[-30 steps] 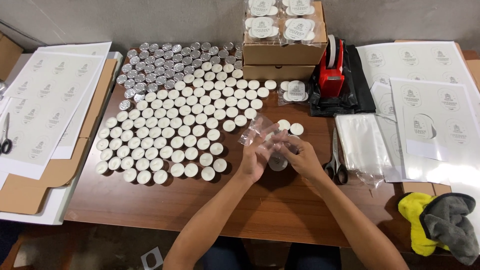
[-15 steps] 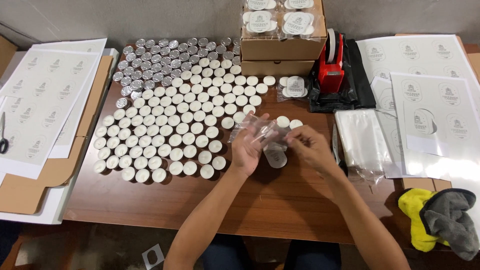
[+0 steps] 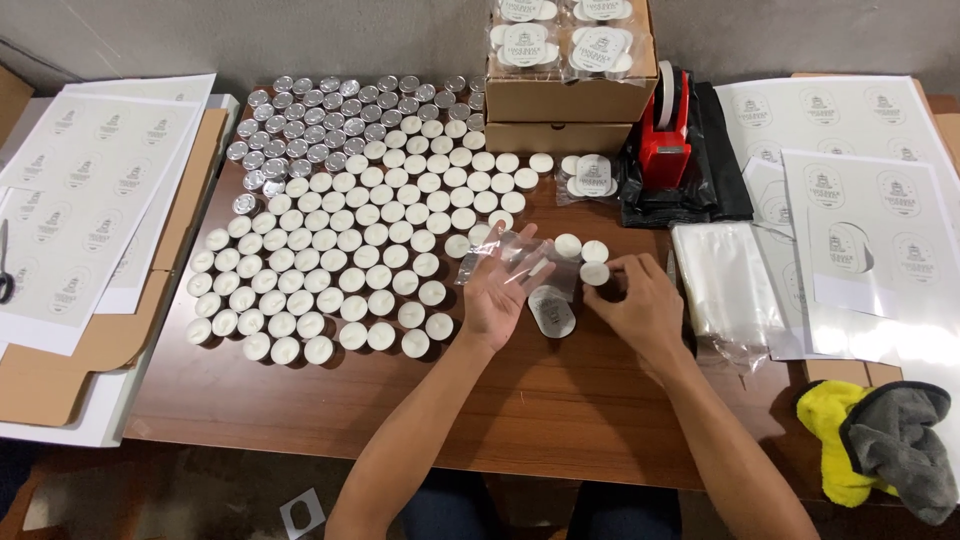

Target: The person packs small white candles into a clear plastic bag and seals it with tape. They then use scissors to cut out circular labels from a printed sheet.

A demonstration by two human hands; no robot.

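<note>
**Ana:** Head view first. What do the hands have?

**Ben:** The left hand (image 3: 500,290) is palm up, fingers loosely curled under a clear plastic bag (image 3: 510,258), holding it above the wooden table (image 3: 560,400). The right hand (image 3: 640,305) pinches a single white tealight (image 3: 595,273) between its fingertips, just beside the bag, at about three o'clock from it.

**Ana:** Anything close by?

**Ben:** An oval label sticker (image 3: 551,311) lies on the table between the two hands, at six o'clock from the bag. Two loose tealights (image 3: 581,247) sit at twelve o'clock from the right hand.

**Ana:** And farther out?

**Ben:** A big field of white tealights (image 3: 340,260) spreads at nine o'clock from the left hand, with silver empty-looking cups (image 3: 300,130) at its far edge. At twelve o'clock stand cardboard boxes (image 3: 565,100) topped with bagged packs, and a red tape dispenser (image 3: 668,130) beside them. A stack of clear bags (image 3: 725,280) lies at three o'clock from the right hand, label sheets (image 3: 860,200) beyond it. Yellow and grey cloths (image 3: 890,440) rest at five o'clock.
</note>
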